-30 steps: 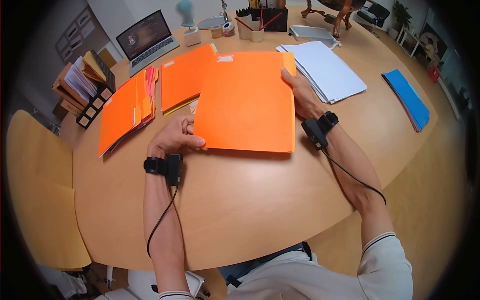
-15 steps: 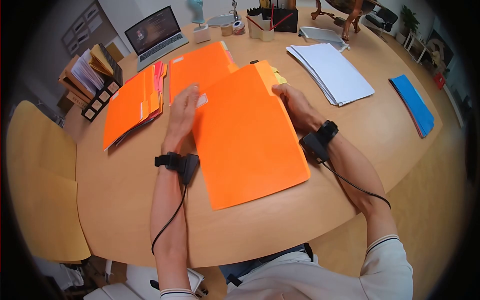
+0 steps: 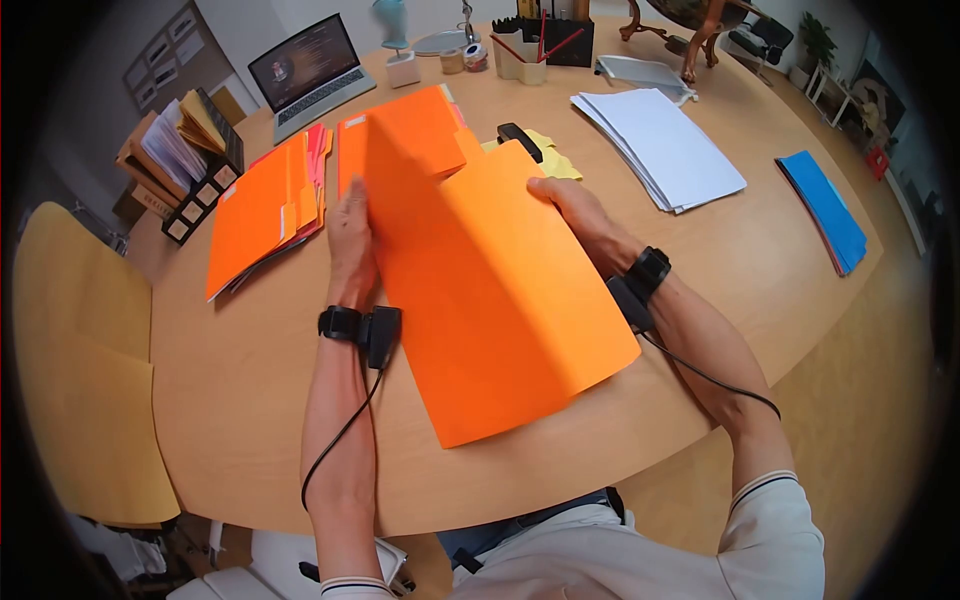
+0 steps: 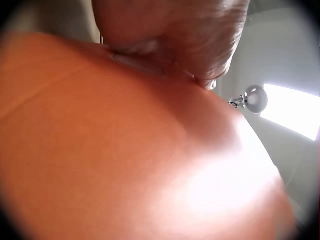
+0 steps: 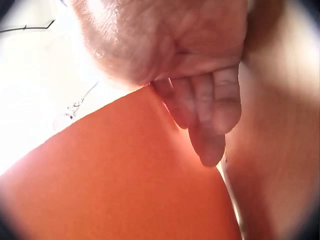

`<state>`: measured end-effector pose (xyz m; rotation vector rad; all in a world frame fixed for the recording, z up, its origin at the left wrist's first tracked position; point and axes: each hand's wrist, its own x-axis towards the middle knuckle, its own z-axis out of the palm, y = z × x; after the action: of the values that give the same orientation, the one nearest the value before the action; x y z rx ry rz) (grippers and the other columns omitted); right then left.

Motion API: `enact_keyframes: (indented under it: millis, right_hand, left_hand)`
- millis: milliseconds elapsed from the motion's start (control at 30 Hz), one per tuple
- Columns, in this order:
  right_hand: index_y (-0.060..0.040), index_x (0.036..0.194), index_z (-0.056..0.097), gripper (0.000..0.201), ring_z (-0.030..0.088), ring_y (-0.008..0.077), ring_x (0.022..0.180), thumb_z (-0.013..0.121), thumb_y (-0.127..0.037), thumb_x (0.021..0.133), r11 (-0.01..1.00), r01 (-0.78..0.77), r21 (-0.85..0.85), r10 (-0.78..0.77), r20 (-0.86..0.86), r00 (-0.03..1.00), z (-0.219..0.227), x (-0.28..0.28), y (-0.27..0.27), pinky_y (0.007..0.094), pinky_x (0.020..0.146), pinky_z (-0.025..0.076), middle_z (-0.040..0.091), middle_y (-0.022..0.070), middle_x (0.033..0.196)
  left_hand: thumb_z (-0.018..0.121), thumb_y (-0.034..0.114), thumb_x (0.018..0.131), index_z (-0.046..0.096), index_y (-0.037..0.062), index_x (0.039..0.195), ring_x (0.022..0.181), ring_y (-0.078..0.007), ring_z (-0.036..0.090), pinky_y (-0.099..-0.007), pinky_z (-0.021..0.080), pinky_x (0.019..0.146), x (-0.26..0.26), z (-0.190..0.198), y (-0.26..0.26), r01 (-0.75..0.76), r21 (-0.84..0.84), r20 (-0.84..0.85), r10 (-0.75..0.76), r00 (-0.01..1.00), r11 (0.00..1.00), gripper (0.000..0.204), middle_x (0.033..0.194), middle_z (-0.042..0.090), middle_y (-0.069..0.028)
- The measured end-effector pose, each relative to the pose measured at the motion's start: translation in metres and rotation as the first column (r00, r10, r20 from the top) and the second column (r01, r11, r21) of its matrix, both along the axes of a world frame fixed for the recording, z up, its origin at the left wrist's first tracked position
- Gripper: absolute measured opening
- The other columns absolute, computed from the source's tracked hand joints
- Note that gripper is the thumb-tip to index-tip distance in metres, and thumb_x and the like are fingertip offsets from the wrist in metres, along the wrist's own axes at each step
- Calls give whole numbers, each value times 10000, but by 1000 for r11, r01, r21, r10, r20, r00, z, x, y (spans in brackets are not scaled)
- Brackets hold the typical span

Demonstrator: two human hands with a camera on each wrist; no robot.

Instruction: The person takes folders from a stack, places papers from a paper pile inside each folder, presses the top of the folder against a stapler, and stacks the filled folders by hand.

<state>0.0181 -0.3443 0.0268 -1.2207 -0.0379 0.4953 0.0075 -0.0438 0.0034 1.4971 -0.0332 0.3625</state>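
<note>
An orange folder point(image 3: 500, 320) is held up between both hands over the front of the desk, its lower corner toward the person. Its left part rises in a shaded flap to a point near the folders behind. At the left edge, the left hand point(image 3: 349, 240) grips the folder, most of its fingers hidden behind the orange card. The right hand point(image 3: 580, 208) pinches the upper right edge with the thumb on top. In the right wrist view, curled fingers point(image 5: 227, 100) sit at the folder's corner. The left wrist view shows the left palm point(image 4: 175, 35) against the orange card.
Other orange folders point(image 3: 262, 205) lie at the left, more point(image 3: 410, 125) behind the held one. A black object point(image 3: 520, 140) sits near yellow paper point(image 3: 555, 158). White paper point(image 3: 660, 150) and blue folders point(image 3: 822, 210) lie right. A laptop point(image 3: 310, 80) and pen holder point(image 3: 520, 62) stand behind.
The left hand has gone from the lower left corner to higher on the left edge. The folder has turned and come nearer the body, its left part lifting. Its label no longer shows.
</note>
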Motion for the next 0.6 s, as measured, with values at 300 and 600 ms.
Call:
enact_keyframes:
  millis: [300,600]
  right_hand:
    - [31,985,727,389,681,273,940,665,-349,933,400,673,-622,-36,723,690,-2,51,-65,413,766,533,692,196,1080]
    - [-13,1003,744,403,663,391,1023,756,-379,837,-156,656,-738,89,651,754,-11,66,-123,478,821,535,699,243,1055]
  left_hand:
    - [629,333,1004,552,126,935,759,-178,550,-322,448,796,57,-65,107,803,-117,656,-562,504,584,231,799,507,19]
    - [631,333,1003,550,124,923,761,-177,548,-320,448,793,71,-61,86,771,-177,635,-527,564,612,238,797,509,18]
